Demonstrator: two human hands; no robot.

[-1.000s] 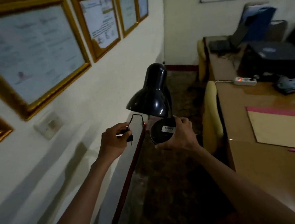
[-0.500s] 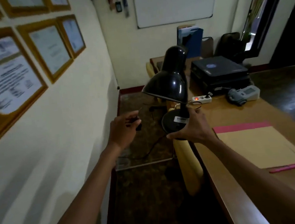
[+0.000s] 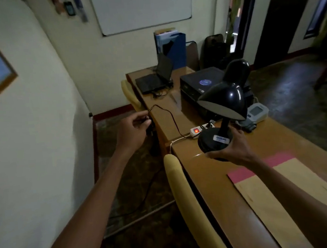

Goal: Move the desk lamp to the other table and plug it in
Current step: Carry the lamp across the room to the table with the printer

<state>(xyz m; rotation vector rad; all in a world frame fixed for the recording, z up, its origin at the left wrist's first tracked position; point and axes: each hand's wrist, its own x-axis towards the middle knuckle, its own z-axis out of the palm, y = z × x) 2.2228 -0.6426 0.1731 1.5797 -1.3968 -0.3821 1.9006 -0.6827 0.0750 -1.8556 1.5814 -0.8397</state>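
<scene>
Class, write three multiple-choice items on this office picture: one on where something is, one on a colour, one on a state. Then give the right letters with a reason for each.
1. Where is the white power strip?
A. on the brown wooden desk
B. on the floor
C. on the wall

2. What colour is the desk lamp's dome shade?
A. white
B. black
C. red

3. How is the black desk lamp's round base placed?
A. lying on the floor
B. standing alone on the desk
C. carried by the right hand

Answers:
1 A, the strip lies on the desk top behind the lamp.
2 B, the shade is glossy black.
3 C, the right hand's grip wraps the base, while the left hand pinches the thin black cord.
</scene>
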